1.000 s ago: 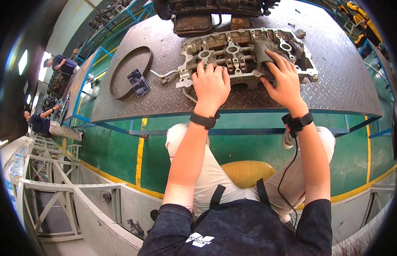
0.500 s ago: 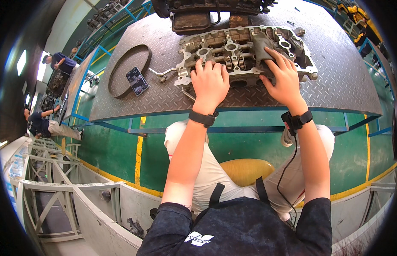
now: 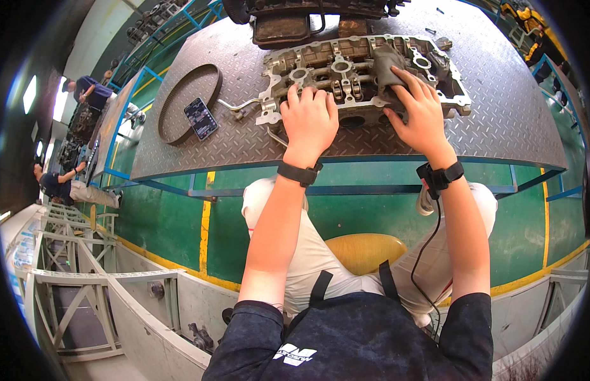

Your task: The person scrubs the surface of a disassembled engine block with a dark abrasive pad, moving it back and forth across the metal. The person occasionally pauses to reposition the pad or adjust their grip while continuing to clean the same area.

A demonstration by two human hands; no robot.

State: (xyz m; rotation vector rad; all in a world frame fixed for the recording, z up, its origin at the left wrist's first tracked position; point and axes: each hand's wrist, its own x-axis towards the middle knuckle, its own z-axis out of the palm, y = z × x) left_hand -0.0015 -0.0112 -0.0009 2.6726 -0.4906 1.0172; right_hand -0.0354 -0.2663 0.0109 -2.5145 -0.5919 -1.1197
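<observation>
One engine casting point(image 3: 349, 89) lies beneath the fingers | left hand point(image 3: 309, 124): fingertips curled over its near rim, grip unclear | right hand point(image 3: 424, 122): fingers clasping a grey cloth point(image 3: 386, 73) against it

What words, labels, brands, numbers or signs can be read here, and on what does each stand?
White logo with lettering, on the dark shirt: wording not copied out here.
Phone: screen marks too small to read.
Metal engine casting: no readable marking.
Elsewhere: nothing clear enough to read.
</observation>
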